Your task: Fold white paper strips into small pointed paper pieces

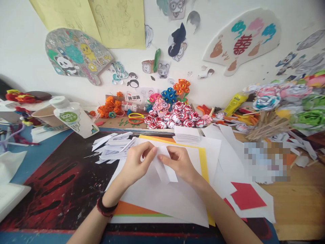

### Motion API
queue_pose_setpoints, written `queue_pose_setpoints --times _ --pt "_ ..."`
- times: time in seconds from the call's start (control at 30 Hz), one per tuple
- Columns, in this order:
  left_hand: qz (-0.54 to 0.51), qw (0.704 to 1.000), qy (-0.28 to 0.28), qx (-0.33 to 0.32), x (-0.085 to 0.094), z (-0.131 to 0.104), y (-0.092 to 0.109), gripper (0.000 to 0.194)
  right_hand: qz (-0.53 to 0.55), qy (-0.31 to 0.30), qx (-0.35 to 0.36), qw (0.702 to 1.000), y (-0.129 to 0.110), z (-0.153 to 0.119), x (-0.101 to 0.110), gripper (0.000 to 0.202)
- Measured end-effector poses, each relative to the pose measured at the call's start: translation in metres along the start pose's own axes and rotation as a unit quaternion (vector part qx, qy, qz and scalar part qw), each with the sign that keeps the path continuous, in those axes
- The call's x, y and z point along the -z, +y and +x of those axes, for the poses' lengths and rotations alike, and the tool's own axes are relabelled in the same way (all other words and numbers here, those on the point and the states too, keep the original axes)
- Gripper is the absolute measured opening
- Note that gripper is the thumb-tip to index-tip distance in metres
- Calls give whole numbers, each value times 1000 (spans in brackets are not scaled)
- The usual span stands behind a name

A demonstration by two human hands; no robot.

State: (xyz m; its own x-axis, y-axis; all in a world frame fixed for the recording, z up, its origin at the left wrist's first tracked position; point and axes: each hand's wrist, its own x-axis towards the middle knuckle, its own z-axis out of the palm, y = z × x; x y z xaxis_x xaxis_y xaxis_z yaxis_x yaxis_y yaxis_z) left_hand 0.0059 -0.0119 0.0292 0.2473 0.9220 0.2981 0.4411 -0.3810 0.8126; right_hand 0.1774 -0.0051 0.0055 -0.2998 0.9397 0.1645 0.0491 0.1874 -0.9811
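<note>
- A small white paper strip (162, 164) is lying at the middle of the desk, on top of a large white sheet (162, 196), and both hands are working on it.
- The left hand (138, 162) is closing its fingers on the strip's upper left edge, thumb and forefinger pinching the paper; a dark beaded bracelet (106, 208) is sitting on that wrist.
- The right hand (180, 162) is curling over the strip's right side, its fingertips pressing and gripping the paper, so both hands are holding the same piece.
- The large white sheet is resting on a yellow sheet (204, 162) and an orange sheet (132, 209), whose edges are showing beside and below it.
- A heap of cut white paper scraps (114, 147) is lying just left of the hands, and a neat stack of small white papers (187, 134) is sitting just behind them.
- A red paper square (247, 196) is lying to the right, on more white paper.
- Red-and-white paper flowers (175, 118) are clustering behind the stack, with orange paper flowers (110, 106) to their left.
- A white plastic bottle (73, 117) is leaning at the far left, and a bunch of paper roses on wooden sticks (276, 112) is lying at the right.
- Paper cut-outs and stickers are covering the wall (25, 67) behind the desk.
</note>
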Motion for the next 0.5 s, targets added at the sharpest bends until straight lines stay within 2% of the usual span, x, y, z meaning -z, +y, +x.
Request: queue_pose_setpoints --times 0.1,0.23,0.37,0.5 --pt "37 999 -23 -25 2 0 -1 31 4 21 4 1000 -1 0 0 49" --pt "38 998 -39 -41 3 -1 -1 33 39 -3 -18 999 -4 -1 0 43" --pt "31 997 -62 -37 6 -1 0 33 60 -18 -37 997 -6 -2 1 40" --pt "27 997 -64 -30 7 1 0 32 55 3 -12 998 -5 -1 1 40"
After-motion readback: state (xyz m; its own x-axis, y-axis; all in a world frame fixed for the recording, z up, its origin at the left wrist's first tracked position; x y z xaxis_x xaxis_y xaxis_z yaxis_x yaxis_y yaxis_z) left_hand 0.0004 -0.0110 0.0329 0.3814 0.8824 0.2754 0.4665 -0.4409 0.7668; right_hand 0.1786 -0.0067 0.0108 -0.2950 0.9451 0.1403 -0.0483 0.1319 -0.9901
